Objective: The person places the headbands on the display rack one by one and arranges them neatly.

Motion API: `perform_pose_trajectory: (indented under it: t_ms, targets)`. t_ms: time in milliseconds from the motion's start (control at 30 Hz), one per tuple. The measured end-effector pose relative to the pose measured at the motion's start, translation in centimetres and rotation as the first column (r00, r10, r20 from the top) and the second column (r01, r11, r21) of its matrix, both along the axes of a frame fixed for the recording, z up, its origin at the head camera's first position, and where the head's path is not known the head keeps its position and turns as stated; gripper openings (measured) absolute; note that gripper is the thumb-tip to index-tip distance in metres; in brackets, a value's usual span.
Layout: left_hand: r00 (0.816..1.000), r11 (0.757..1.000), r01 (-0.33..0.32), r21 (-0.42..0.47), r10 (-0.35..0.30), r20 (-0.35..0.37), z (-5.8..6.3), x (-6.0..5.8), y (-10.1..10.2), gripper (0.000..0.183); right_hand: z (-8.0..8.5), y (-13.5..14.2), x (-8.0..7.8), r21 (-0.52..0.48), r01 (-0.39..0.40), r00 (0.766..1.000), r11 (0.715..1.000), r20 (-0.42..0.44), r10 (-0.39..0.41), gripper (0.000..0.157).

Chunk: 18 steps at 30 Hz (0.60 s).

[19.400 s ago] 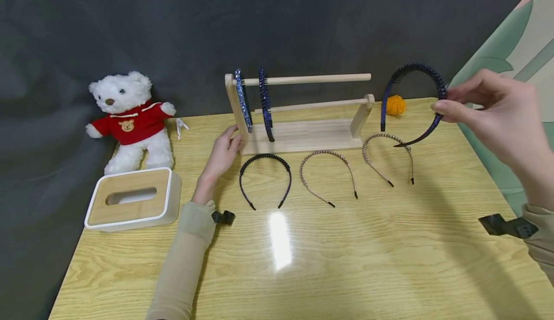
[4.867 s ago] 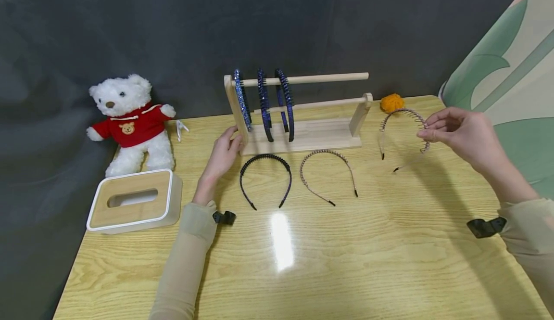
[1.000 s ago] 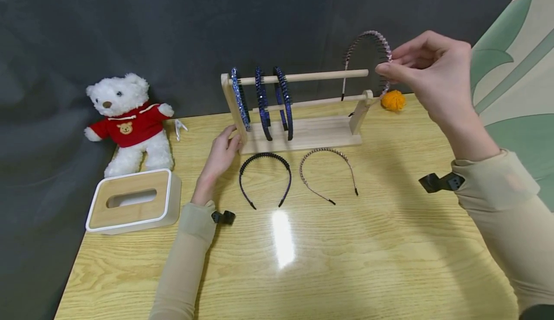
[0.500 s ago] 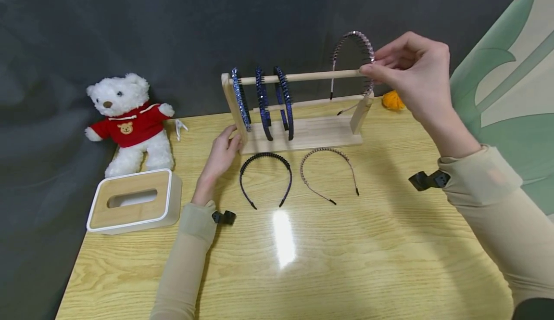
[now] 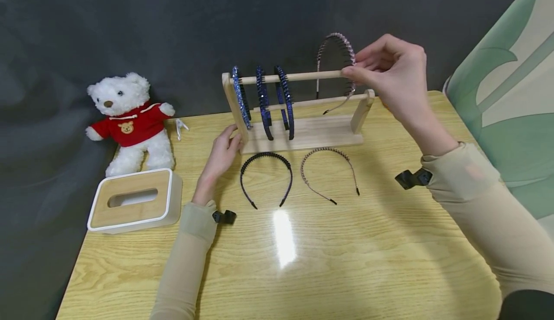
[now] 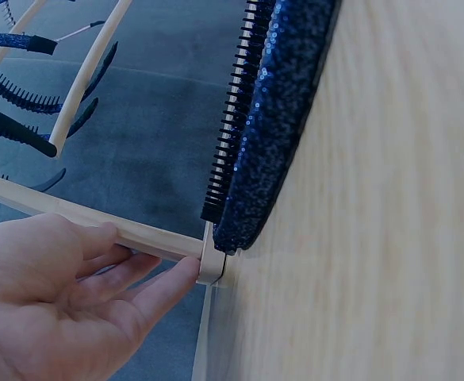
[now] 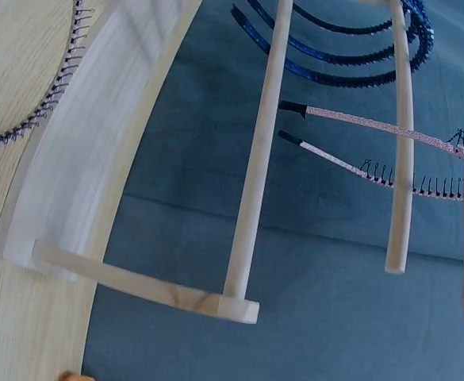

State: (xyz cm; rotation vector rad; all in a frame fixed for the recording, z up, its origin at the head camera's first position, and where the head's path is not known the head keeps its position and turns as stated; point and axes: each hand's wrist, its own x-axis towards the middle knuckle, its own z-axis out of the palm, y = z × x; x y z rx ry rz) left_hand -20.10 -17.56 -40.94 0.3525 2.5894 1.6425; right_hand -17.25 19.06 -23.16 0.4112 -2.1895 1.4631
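Observation:
My right hand [image 5: 396, 72] pinches a pink beaded headband [image 5: 335, 38] by its side. The arch stands above the upper rod of a wooden headband rack [image 5: 311, 130], the far leg behind the rod and the near leg in front. At the rack's left end, my left hand [image 5: 222, 151] holds the upright near the base. Toward that end hang a glittery blue headband [image 5: 240, 96] and two dark blue toothed headbands, one [image 5: 264, 103] beside the other [image 5: 285, 101]. A black headband [image 5: 265, 155] and another pink headband [image 5: 303, 166] lie on the table before the rack.
Left of the rack sits a white teddy bear [image 5: 134, 127] in a red sweater, with a small white clip [image 5: 181, 128] beside it. A tissue box [image 5: 134, 199] stands in front of the bear. A dark curtain [image 5: 173, 31] hangs behind the wooden table [image 5: 346, 252].
Having lifted the pink headband from the table's right side, my right hand has carried it leftward over the upper rod's free end. Earlier, a dark blue headband joined the rack. My left hand stayed put.

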Motion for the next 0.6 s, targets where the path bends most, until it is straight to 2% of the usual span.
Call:
perform_pose_trajectory:
  t_ms: [600]
  targets:
    - [1.000, 1.000, 0.003, -0.010, -0.003, 0.012, -0.1, -0.1, 0.0, 0.045, -1.1, -2.2, -1.1, 0.016, -0.017, 1.000, 1.000, 0.024, 0.017, 0.018]
